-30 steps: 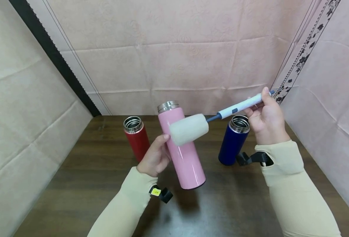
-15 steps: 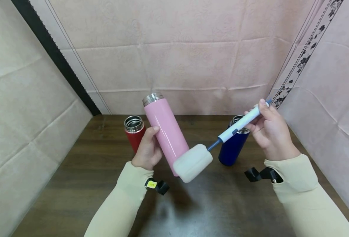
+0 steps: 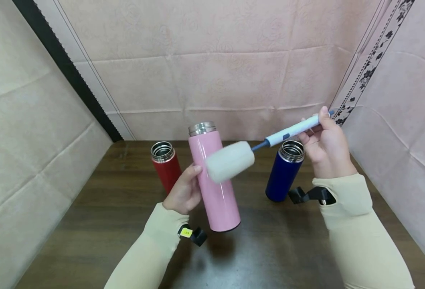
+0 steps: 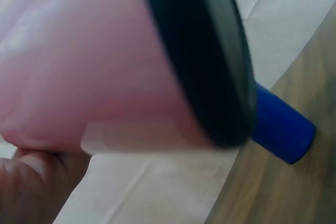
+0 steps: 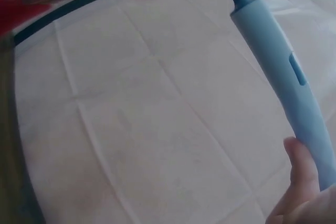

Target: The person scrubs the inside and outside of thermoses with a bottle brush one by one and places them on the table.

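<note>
In the head view my left hand [image 3: 184, 192] grips a pink bottle [image 3: 221, 204] by its left side, thumb in front. The bottle has an uncapped metal neck and leans a little to the left, its base above the table. My right hand [image 3: 328, 150] pinches the light blue handle of a brush [image 3: 295, 129] near its end. The brush's white sponge head [image 3: 229, 161] lies across the front of the bottle's upper body; whether they touch I cannot tell. The left wrist view shows the bottle's dark base [image 4: 210, 66] close up, and the right wrist view the handle [image 5: 283, 72].
A red bottle [image 3: 168, 172] without a lid stands behind my left hand. The blue bottle [image 3: 282, 176], also uncapped, stands left of my right wrist. Both are on the brown wooden table [image 3: 90, 224]. Pale cloth walls [image 3: 227, 80] enclose the back and both sides.
Since half a second ago the pink bottle has moved right and down and become more upright. The brush head has risen from near its base to its upper body, as my right hand moved up.
</note>
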